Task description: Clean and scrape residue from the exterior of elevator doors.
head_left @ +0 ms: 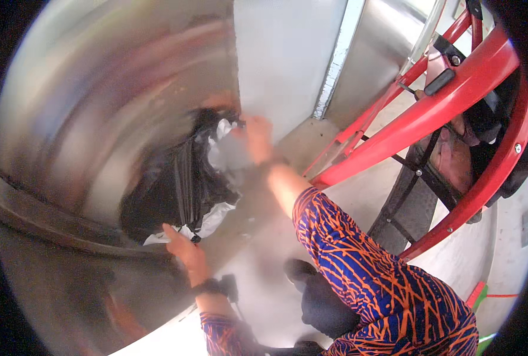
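A black bag, creased and dark inside, stands low against the shiny metal wall. Crumpled white sheeting shows along its right side, and more white material lies at its near edge. My right hand, a little blurred, is closed at the far right edge of the bag, on the white sheeting. At the near edge my left hand grips the white material, one finger pointing up along it. Dark bands circle both my wrists. Whether the white material is a separate liner, I cannot tell.
Brushed metal walls curve around the left, with a dark rail along them. A pale panel rises ahead. On the right stands a red tubular frame with black straps and bolts. A green and red object lies at the lower right.
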A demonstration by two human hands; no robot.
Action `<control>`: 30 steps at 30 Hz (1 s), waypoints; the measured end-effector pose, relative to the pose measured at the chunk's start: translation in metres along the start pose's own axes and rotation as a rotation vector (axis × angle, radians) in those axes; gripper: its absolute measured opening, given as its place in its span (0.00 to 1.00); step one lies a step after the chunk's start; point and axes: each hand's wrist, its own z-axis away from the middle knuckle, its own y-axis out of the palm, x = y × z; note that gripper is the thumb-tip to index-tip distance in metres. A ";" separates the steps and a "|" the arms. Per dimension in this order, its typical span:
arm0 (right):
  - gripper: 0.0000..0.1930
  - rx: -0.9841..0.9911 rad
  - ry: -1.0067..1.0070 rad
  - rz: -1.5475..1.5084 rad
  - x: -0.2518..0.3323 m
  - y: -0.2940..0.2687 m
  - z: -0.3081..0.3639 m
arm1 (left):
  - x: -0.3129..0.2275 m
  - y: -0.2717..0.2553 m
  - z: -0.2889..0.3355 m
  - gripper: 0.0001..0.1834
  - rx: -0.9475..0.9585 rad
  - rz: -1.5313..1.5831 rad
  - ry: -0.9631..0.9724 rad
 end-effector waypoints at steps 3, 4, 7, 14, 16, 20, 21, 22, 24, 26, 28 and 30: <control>0.07 -0.028 0.122 -0.160 -0.004 -0.001 0.009 | 0.006 -0.001 -0.005 0.34 0.011 0.038 0.029; 0.07 -0.019 -0.197 -0.042 -0.012 -0.004 0.016 | 0.008 -0.002 -0.009 0.35 0.023 0.048 0.038; 0.11 0.037 -0.397 0.050 -0.045 -0.032 0.008 | 0.005 -0.005 -0.009 0.37 -0.009 -0.136 -0.008; 0.26 0.284 -0.003 0.282 -0.067 -0.063 0.029 | 0.015 -0.006 -0.021 0.40 -0.042 -0.211 0.018; 0.25 0.307 0.080 0.128 -0.028 -0.022 0.055 | 0.014 -0.018 -0.023 0.39 -0.001 -0.138 -0.015; 0.23 0.322 0.181 -0.087 0.025 0.008 0.067 | 0.015 -0.006 -0.016 0.38 0.010 -0.025 -0.040; 0.23 0.333 0.178 -0.089 0.024 0.015 0.065 | 0.028 -0.013 -0.032 0.37 0.003 -0.115 0.044; 0.21 0.344 0.173 -0.025 0.014 0.019 0.060 | 0.036 -0.018 -0.042 0.36 -0.003 -0.211 0.123; 0.20 0.356 0.175 0.038 0.014 0.025 0.060 | 0.035 -0.022 -0.038 0.36 0.037 -0.208 0.164; 0.20 0.362 0.045 0.223 0.019 0.027 0.059 | 0.027 -0.016 -0.023 0.35 0.088 -0.203 0.201; 0.19 0.357 0.052 0.248 0.014 0.021 0.051 | 0.001 0.003 0.005 0.37 0.063 -0.069 0.039; 0.19 0.369 0.064 0.266 0.009 0.025 0.051 | 0.000 0.004 0.003 0.38 0.019 -0.019 0.017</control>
